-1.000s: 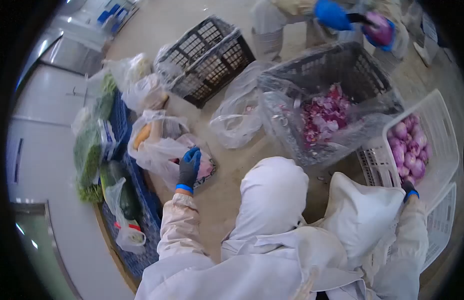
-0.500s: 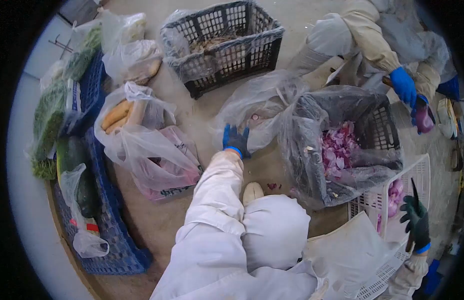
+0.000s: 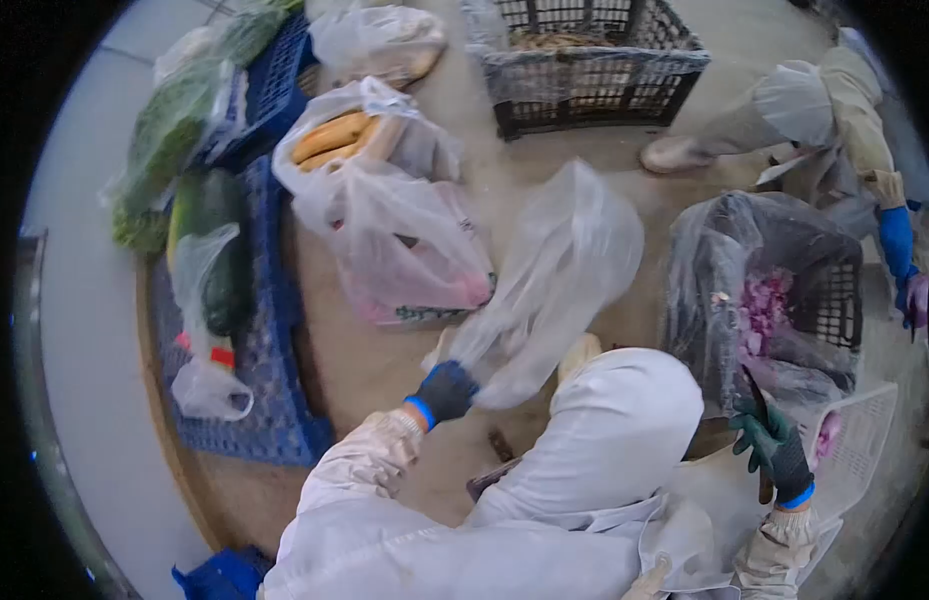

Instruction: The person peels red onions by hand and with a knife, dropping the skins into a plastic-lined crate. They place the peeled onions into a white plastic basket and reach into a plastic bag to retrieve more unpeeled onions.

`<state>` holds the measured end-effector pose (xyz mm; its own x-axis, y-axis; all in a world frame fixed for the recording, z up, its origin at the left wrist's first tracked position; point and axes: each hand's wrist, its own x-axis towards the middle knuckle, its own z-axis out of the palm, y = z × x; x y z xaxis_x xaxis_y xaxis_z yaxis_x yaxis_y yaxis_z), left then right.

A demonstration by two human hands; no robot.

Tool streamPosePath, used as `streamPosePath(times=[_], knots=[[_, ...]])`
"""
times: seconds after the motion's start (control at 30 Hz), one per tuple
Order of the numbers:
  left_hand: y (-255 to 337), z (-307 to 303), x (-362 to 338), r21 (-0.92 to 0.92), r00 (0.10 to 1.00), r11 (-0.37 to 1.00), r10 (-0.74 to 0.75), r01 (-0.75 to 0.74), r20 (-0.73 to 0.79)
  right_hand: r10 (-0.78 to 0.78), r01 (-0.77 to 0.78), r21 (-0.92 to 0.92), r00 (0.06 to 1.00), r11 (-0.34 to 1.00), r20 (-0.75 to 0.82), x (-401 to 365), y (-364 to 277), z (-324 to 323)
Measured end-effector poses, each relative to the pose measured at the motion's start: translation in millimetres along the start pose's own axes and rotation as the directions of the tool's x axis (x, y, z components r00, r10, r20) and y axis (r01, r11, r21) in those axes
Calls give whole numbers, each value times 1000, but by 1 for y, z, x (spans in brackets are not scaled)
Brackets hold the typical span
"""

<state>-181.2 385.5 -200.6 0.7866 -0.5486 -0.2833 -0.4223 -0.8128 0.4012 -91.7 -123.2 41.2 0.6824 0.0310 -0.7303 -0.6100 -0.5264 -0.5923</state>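
Observation:
My left hand point(image 3: 447, 391), in a dark glove with a blue cuff, is closed on a clear plastic bag point(image 3: 569, 260). The bag stretches up and to the right from my fingers, blurred by motion. On the right, my right hand point(image 3: 774, 450) in a dark green glove grips a knife point(image 3: 755, 397), its dark blade pointing up and its brown handle showing below the palm. Just beyond that blade stands a black crate lined with clear plastic point(image 3: 696, 290), with purple onion skins point(image 3: 767, 305) inside.
A co-worker's blue-gloved hand point(image 3: 896, 260) is at the right, by a purple onion point(image 3: 917, 297). A white basket point(image 3: 864, 445) sits near my right hand. Shopping bags point(image 3: 394, 240), a blue pallet point(image 3: 284, 350) with vegetables and another black crate point(image 3: 599, 90) stand around.
My left hand has drawn the plastic bag away from beside the lined crate, toward me and leftward. My right hand keeps hold of the knife. The whole view has shifted.

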Motion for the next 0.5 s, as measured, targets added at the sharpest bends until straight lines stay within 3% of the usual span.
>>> streamPosePath(times=[0.03,0.07,0.1,0.13,0.17,0.2,0.23,0.27,0.3,0.33,0.37,0.4,0.47,0.5], knots=[[2,6,-46,-47,962,984,-158,173,223,-8,8,2,1000,1000,24,3,4,3],[-5,22,-91,107,798,975,-220,193,561,-28,27,13,999,1000,23,6,6,3],[-15,36,-140,92,647,958,-253,272,719,-52,52,20,998,998,17,10,7,3],[-14,35,-172,186,414,944,-290,272,863,-53,53,52,999,997,3,14,14,4],[-14,32,-205,229,384,911,-358,343,851,-67,66,49,998,997,20,19,20,1],[-1,-10,-187,245,200,862,-362,444,910,-56,54,46,997,997,48,26,27,-2],[-9,-18,-197,199,373,853,-406,483,835,-41,37,46,996,998,75,29,30,-1],[-15,-42,-175,90,486,849,-382,521,786,-9,7,43,998,999,68,31,22,5],[-31,-47,-152,128,554,860,-424,493,717,-11,8,39,997,999,74,32,23,8],[-16,-92,-118,-105,784,800,-539,591,306,-34,31,55,998,998,58,35,24,10],[-20,-103,-83,-187,791,776,-611,602,11,-58,55,75,998,996,36,37,24,12],[-29,-105,-49,-131,796,837,-546,531,-262,-46,44,69,999,997,29,35,19,15],[-39,-113,14,360,808,746,-397,561,-435,-49,46,57,997,997,56,29,12,20],[-52,-111,33,353,812,757,-387,550,-436,-55,51,41,995,998,88,27,10,18]])
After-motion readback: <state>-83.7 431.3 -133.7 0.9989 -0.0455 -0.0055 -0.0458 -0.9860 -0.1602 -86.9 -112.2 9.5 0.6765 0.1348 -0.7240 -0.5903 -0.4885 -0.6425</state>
